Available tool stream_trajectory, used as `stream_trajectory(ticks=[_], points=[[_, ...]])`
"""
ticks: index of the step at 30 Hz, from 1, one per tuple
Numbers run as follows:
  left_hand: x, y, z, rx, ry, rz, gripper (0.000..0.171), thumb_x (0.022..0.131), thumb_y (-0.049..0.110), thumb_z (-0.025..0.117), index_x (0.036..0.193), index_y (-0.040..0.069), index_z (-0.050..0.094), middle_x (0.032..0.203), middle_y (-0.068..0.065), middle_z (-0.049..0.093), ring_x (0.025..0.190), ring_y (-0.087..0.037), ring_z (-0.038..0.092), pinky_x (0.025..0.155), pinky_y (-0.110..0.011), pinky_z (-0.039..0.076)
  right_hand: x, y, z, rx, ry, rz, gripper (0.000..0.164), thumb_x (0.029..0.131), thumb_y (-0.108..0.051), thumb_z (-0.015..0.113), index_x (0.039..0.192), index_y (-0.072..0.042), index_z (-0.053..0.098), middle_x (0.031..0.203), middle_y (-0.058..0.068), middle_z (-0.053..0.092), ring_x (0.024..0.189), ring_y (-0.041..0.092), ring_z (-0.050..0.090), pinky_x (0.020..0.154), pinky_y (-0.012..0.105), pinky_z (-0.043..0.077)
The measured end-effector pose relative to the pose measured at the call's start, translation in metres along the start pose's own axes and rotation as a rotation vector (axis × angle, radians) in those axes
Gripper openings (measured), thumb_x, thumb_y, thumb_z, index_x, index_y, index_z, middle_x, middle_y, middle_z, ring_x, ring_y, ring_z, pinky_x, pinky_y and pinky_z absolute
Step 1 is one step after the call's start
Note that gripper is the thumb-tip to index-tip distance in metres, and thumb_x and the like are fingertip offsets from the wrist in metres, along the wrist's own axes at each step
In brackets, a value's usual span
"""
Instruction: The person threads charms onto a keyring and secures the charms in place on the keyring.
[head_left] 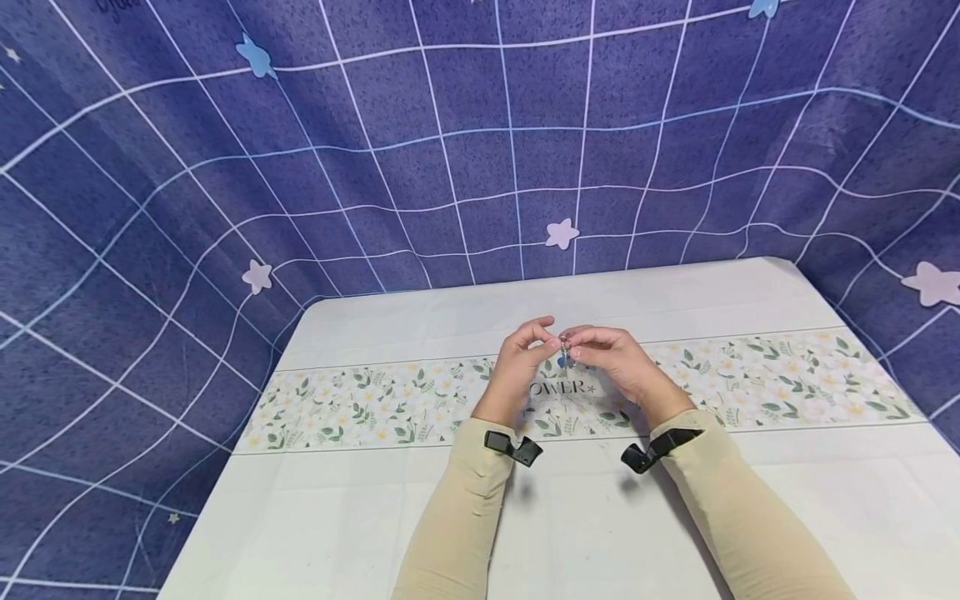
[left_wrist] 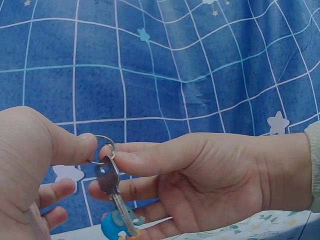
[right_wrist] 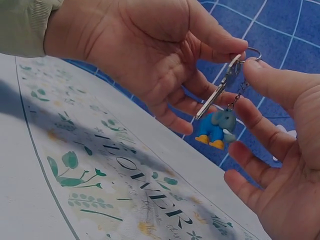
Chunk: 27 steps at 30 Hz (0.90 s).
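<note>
In the head view my left hand (head_left: pixel 517 367) and right hand (head_left: pixel 622 358) meet above the table, fingertips close together. Between them is a thin metal key ring (left_wrist: pixel 114 148), which the left thumb and a finger pinch on one side and the right thumb and forefinger pinch on the other. A silver key (left_wrist: pixel 111 181) with a dark head hangs from it, pointing down. Beside the key dangles an elephant keychain charm (right_wrist: pixel 215 129) on a short chain (right_wrist: pixel 242 91); it has a blue body, grey head and yellow feet. Fingertips partly cover the ring.
A white table (head_left: pixel 360 517) carries a floral printed band (head_left: pixel 420 404) with dark lettering under the hands. Behind and beside it hangs a blue curtain (head_left: pixel 465 167) with a white grid and stars. Black straps (head_left: pixel 660 450) sit on both wrists.
</note>
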<state>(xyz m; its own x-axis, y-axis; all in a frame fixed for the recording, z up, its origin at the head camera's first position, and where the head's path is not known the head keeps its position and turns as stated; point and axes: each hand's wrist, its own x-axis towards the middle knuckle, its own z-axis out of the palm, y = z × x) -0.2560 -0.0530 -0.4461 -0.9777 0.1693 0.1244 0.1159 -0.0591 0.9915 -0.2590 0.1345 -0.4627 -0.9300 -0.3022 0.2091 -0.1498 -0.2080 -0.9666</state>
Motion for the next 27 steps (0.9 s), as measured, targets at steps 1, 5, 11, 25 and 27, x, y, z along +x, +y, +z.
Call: stream_trajectory(ticks=[1,5,11,25,27], points=[[0.000,0.000,0.001,-0.001,0.012,-0.001,0.022,0.094,0.011,0.070,0.074,0.018,0.062,0.144,-0.011,0.055,0.140,-0.034,0.041,0.112,-0.059,0.027,0.000,0.000,0.000,0.002,0.002,-0.003,0.034,0.090,0.007,0.067,0.091,-0.026,0.078,0.113,-0.010,0.069,0.113,0.010,0.061,0.097,0.025,0.046],[0.000,0.003,0.006,-0.025,0.043,0.004,0.025,0.093,0.008,0.069,0.073,0.020,0.060,0.143,-0.015,0.055,0.139,-0.036,0.041,0.111,-0.057,0.028,0.000,-0.001,0.001,0.019,0.015,-0.012,0.034,0.090,0.008,0.066,0.091,-0.024,0.078,0.113,-0.009,0.070,0.113,0.011,0.061,0.098,0.026,0.046],[0.000,0.004,0.010,-0.056,0.062,0.001,0.027,0.092,0.005,0.069,0.071,0.020,0.059,0.140,-0.017,0.056,0.136,-0.037,0.042,0.111,-0.055,0.030,0.000,-0.003,0.002,0.023,0.020,-0.008,0.032,0.090,0.007,0.066,0.089,-0.023,0.077,0.113,-0.007,0.070,0.114,0.012,0.061,0.098,0.027,0.046],[-0.002,0.007,0.014,-0.088,0.087,-0.039,0.027,0.091,0.005,0.069,0.071,0.020,0.059,0.136,-0.009,0.058,0.131,-0.030,0.046,0.111,-0.052,0.028,0.000,-0.003,0.002,0.039,0.016,-0.026,0.032,0.090,0.007,0.064,0.089,-0.023,0.076,0.114,-0.007,0.070,0.114,0.012,0.061,0.096,0.027,0.047],[-0.003,0.008,0.015,-0.094,0.095,-0.039,0.027,0.092,0.006,0.069,0.071,0.020,0.059,0.136,-0.009,0.058,0.131,-0.030,0.046,0.111,-0.054,0.028,0.000,-0.003,0.002,0.041,0.015,-0.037,0.032,0.090,0.007,0.063,0.088,-0.022,0.076,0.114,-0.006,0.070,0.114,0.013,0.061,0.096,0.027,0.047]])
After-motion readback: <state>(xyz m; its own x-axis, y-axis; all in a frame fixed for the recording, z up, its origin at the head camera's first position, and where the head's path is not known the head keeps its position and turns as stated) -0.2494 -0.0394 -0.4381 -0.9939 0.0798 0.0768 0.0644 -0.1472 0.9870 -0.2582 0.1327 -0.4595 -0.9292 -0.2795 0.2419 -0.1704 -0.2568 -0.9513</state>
